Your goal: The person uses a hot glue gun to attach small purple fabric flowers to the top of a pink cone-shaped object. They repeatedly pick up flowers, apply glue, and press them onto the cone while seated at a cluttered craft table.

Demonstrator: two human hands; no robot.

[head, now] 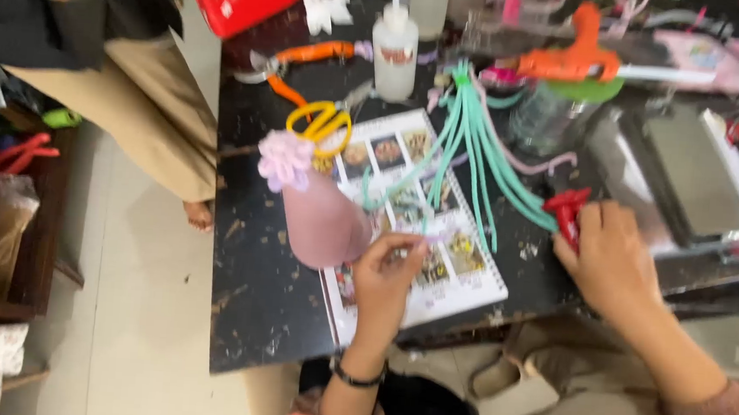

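Black and scuffed, the table (267, 313) is carrying a crowd of craft supplies, with pale floor tiles running along its left edge. At the middle a spiral-bound booklet (468, 279) of small photos is lying open and flat.

The left hand (386, 278) is resting on the booklet, its thumb and forefinger pinching something small and thin just beside a mauve cone (325, 222); blur is hiding what exactly is between the fingertips, possibly the end of a mint strand. The cone, topped with a pale lilac flower (284, 160), is lying against the booklet's left edge. It is looking soft and light, like felt or paper, so it is probably crushing easily and is best taken around its wider body, not by the flower.

The right hand (613, 263) is curled with its fingers closed around a red clip-like piece (567, 211) at the lower end of a bundle of mint-green strands (478, 146). Those strands are fanning down from a gathered top and across the booklet. They are looking limp, light and rather smooth, likely slipping apart unless gripped at the gathered end or at the clip.

Yellow scissors (319, 122) are lying just above the flower, a white squeeze bottle (395, 53) is standing behind them, and an orange glue gun (575, 57) is sitting near the far edge. Another person in tan trousers (138, 113) is standing at the left.
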